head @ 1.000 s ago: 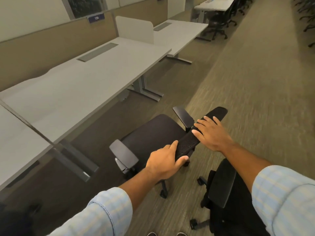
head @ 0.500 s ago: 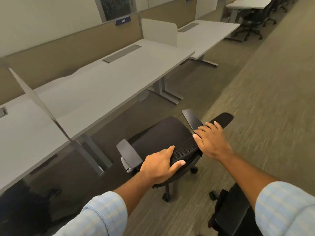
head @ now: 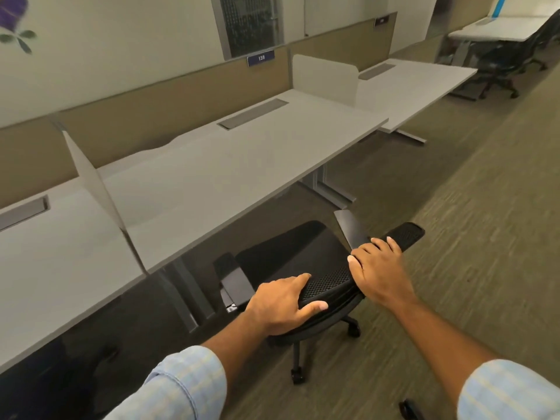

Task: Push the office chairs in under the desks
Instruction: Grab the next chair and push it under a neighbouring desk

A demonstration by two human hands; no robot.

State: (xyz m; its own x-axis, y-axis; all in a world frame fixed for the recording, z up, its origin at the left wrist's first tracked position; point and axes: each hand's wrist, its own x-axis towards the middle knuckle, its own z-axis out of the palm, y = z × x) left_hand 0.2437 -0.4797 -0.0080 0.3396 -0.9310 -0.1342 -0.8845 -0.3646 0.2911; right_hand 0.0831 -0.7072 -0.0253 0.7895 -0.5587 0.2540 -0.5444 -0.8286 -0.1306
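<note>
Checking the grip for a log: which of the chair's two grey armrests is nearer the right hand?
The far grey armrest, just beside the right hand on the black mesh backrest. The other grey armrest sits left of the left hand.

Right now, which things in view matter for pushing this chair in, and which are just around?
In play: left hand, right hand, mesh-back office chair, desk.

Just around: number sign, privacy divider, far office chairs, cable tray.
</note>
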